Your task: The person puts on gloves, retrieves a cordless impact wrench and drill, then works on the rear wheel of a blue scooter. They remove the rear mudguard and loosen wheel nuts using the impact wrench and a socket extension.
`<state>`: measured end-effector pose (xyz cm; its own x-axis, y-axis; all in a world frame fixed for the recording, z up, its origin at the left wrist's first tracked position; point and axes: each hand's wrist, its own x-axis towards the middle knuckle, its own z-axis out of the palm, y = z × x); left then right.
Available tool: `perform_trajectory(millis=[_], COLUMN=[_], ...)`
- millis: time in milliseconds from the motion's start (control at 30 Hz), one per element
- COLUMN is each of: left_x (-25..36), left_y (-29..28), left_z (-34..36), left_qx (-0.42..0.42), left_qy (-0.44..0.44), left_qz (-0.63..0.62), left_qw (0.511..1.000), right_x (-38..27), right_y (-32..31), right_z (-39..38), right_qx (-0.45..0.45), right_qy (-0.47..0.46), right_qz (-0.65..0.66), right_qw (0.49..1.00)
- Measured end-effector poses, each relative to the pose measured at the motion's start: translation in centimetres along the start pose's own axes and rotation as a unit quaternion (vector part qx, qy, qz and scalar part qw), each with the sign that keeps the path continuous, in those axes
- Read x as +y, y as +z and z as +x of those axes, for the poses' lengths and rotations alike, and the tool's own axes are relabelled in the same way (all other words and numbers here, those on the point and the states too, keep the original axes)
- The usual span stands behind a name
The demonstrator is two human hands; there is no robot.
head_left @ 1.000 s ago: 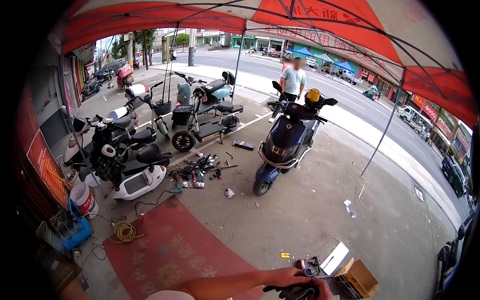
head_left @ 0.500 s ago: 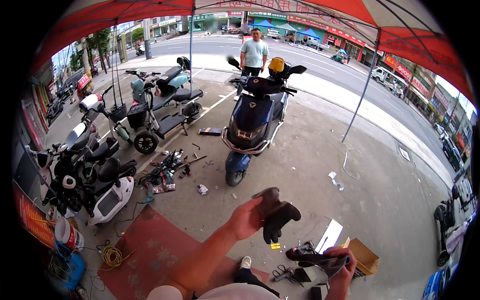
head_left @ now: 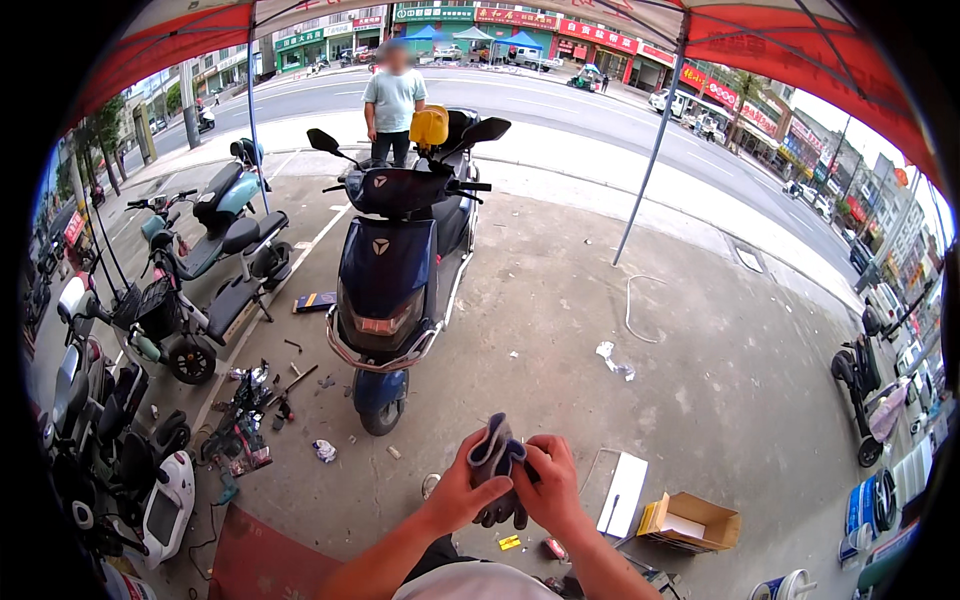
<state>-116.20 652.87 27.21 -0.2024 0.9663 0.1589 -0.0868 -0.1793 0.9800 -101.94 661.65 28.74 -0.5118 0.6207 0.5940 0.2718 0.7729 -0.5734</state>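
Close together in front of my body, my left hand (head_left: 463, 492) and my right hand (head_left: 553, 484) are closed on a bunched pair of grey and black work gloves (head_left: 494, 452). The grey cuffs stick up between my hands. Dark glove fingers hang below them. Folds and my fingers hide where one glove ends and the other begins. Beyond my hands stands a dark blue electric scooter (head_left: 392, 262), facing me, with a yellow helmet-like thing (head_left: 430, 126) near its handlebar.
Behind the scooter stands a person (head_left: 394, 104). Scooters (head_left: 215, 280) line the left side, near scattered parts and tools (head_left: 240, 425). An open cardboard box (head_left: 697, 535) and a white board (head_left: 622, 494) lie right of me. A canopy pole (head_left: 652, 150) rises ahead. A red mat (head_left: 262, 560) lies lower left.
My hands have come together; earlier each held a glove apart from the other. The right hand has moved up and left. My view has shifted, so the blue scooter appears further left and larger.
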Motion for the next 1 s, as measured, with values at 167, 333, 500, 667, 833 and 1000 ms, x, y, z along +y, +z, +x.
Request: perform_trajectory(millis=[167,333,500,667,833,1000], left_x=[-4.6,-6.6,-10.6,-16.3,-19.2,-18.1], left_y=[-2.0,2.3,6.7,9.2,9.7,7.0], left_z=[14.9,31.9,42.7,56.1,69.2,80.3], left_qx=[-0.043,-0.204,-0.239,-0.305,-0.172,-0.117], left_qy=[-0.041,0.028,0.206,-0.183,-0.337,-0.321], left_qz=[0.062,0.160,0.210,0.078,-0.084,-0.110], left_qw=[0.996,0.965,0.925,0.931,0.922,0.933], right_x=[9.2,18.3,29.2,41.6,54.1,63.5], right_y=[2.0,-1.3,-1.2,-1.2,-2.4,-2.5], right_z=[6.3,12.4,16.9,23.8,34.0,46.0], right_qx=[0.037,0.139,0.330,0.298,0.139,0.014], right_qy=[0.190,0.432,0.422,0.458,0.462,0.422], right_qz=[-0.010,0.228,0.424,0.312,0.338,0.409], right_qw=[0.981,0.861,0.730,0.777,0.808,0.809])
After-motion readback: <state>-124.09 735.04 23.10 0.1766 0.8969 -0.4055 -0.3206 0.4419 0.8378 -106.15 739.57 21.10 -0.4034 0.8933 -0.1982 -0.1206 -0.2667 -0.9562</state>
